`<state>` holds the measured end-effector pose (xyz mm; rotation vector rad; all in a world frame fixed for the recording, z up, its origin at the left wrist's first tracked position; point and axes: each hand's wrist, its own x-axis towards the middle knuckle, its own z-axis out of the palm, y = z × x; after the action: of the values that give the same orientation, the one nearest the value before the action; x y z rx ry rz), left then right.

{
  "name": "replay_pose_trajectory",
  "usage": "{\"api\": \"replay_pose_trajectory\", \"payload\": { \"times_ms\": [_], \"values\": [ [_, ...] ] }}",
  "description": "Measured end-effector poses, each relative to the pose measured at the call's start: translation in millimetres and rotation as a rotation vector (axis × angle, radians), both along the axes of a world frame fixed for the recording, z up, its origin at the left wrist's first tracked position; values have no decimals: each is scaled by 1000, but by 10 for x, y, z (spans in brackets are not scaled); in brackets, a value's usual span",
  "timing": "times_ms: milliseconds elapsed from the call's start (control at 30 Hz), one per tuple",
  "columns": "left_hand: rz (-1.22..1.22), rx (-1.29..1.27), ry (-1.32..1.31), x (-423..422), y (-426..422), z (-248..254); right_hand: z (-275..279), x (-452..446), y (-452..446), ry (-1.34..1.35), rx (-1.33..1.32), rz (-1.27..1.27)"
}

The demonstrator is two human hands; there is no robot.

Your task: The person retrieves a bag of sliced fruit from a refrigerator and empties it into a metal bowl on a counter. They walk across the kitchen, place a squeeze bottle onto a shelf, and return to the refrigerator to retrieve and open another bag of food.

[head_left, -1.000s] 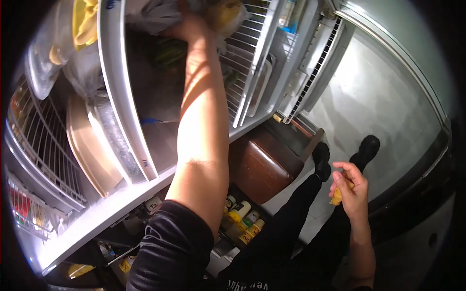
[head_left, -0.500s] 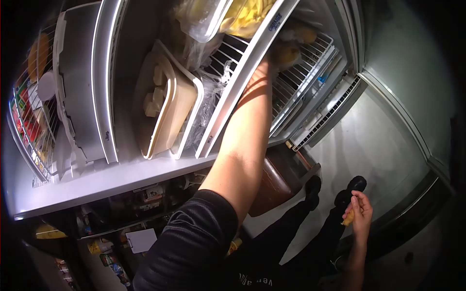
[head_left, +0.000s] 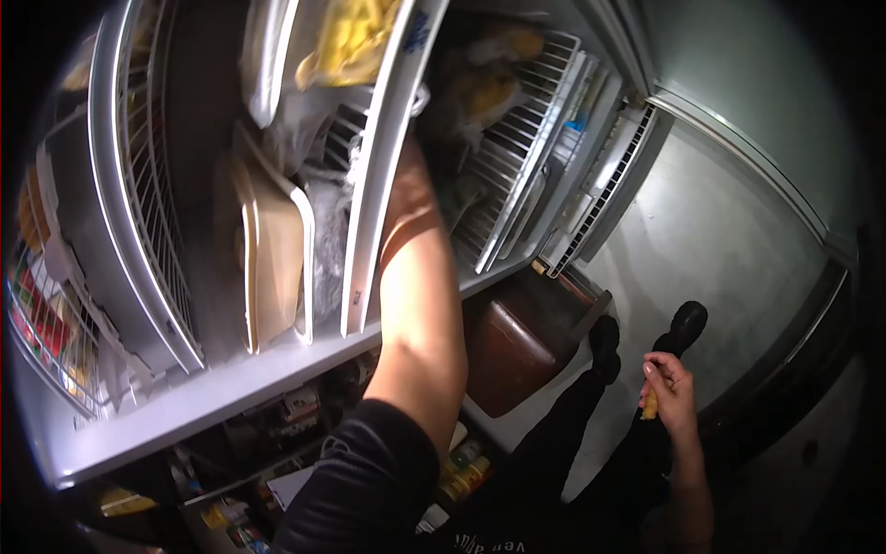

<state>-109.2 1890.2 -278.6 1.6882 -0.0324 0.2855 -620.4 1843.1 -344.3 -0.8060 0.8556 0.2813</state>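
Note:
My left arm reaches into an upright fridge. The left hand (head_left: 409, 180) is in shadow behind a white shelf edge (head_left: 367, 222), its fingers hidden, so I cannot tell what it touches. Near it, bagged yellow-brown food (head_left: 487, 97) lies on a wire rack (head_left: 526, 129). My right hand (head_left: 672, 392) is low at the right, outside the fridge, with fingers closed around a small yellow-brown piece (head_left: 651, 406) whose kind I cannot make out. Beige tubs (head_left: 272, 258) and a container of yellow food (head_left: 355, 42) stand on the shelves left of the arm.
The open fridge door (head_left: 761, 83) is at the right. A brown bin-like box (head_left: 517, 355) sits below the fridge, near my black shoes (head_left: 688, 325). Wire racks with packets (head_left: 55, 332) line the left side. Bottles and jars (head_left: 461, 475) are below my left arm.
The view has turned, so the fridge contents sit further left. My left hand has moved away from the bagged food, behind the shelf edge. My right hand keeps its small piece.

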Motion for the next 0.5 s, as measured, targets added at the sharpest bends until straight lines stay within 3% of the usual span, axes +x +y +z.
{"api": "replay_pose_trajectory", "payload": {
  "times_ms": [133,267,500],
  "values": [
    [2,7,-2,48,69,92,-37,101,-112,90,-22,-17],
    [4,20,-22,49,57,181,-48,229,-112,13,-36,7],
    [-12,88,-127,-182,-213,-182,-224,272,-81,19,-11,83]
  ]
}}
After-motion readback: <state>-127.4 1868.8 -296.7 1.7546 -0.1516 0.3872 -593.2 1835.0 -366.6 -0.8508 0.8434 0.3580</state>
